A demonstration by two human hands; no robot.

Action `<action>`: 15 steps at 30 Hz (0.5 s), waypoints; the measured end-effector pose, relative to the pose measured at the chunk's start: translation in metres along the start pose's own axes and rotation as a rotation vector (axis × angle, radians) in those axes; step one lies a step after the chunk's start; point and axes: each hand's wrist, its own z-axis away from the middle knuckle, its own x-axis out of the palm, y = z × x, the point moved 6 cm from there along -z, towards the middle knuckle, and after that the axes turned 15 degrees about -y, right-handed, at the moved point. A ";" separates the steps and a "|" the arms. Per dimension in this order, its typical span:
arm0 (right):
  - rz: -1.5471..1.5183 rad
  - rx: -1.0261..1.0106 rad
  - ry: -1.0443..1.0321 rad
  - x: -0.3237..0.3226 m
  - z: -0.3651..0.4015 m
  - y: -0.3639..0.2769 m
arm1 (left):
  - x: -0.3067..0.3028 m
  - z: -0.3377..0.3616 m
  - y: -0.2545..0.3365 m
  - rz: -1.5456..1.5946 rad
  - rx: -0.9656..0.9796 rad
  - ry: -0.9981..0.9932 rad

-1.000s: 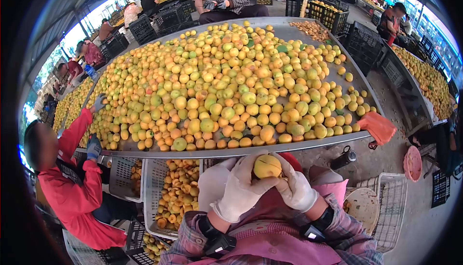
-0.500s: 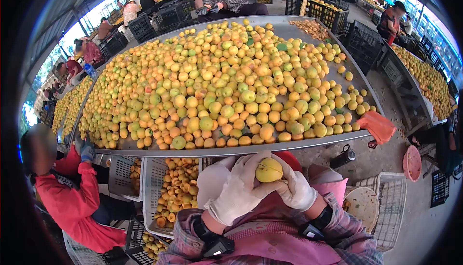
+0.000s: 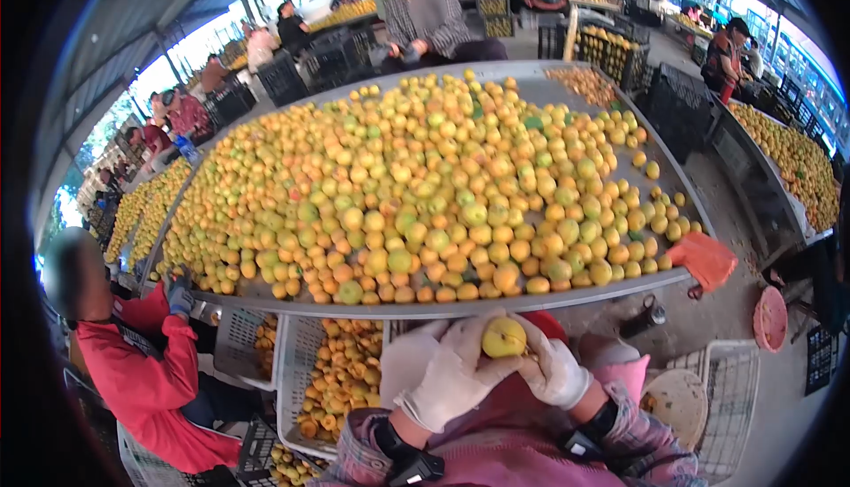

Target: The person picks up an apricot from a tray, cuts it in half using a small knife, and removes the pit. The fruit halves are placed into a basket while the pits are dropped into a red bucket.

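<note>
A yellow-green apricot (image 3: pixel 504 337) sits in my gloved left hand (image 3: pixel 453 376), whose fingers wrap around its left side and underside. My gloved right hand (image 3: pixel 560 374) is closed against the fruit's lower right; whatever its fingers pinch is hidden. Both hands are over my lap, just below the near rim of a metal sorting table (image 3: pixel 425 312). A broad heap of whole apricots (image 3: pixel 398 195) covers that table. Left of my hands, a white plastic crate (image 3: pixel 290 372) contains split apricot halves (image 3: pixel 343 379).
An orange-red bag (image 3: pixel 706 258) hangs on the table's right corner. Below it stand a dark bottle (image 3: pixel 644 317), a pink basket (image 3: pixel 770 319) and a white crate (image 3: pixel 733 407). A person in a red jacket (image 3: pixel 142 376) sits at left; another sits across the table.
My view has tilted up slightly, so the table and hands appear lower. The apricot stays between my hands and has turned a little. The person across now shows a hat.
</note>
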 end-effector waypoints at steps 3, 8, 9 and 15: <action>0.034 -0.065 0.111 0.003 -0.002 -0.005 | 0.025 -0.004 -0.026 0.503 0.028 0.028; -0.013 0.014 0.109 0.006 -0.004 -0.009 | 0.041 0.005 -0.026 0.873 0.027 0.161; 0.015 0.065 0.088 0.008 -0.003 -0.008 | 0.047 0.005 -0.031 0.964 -0.010 0.174; -0.024 0.004 0.142 0.013 0.001 -0.003 | 0.021 -0.001 -0.020 0.522 0.015 0.117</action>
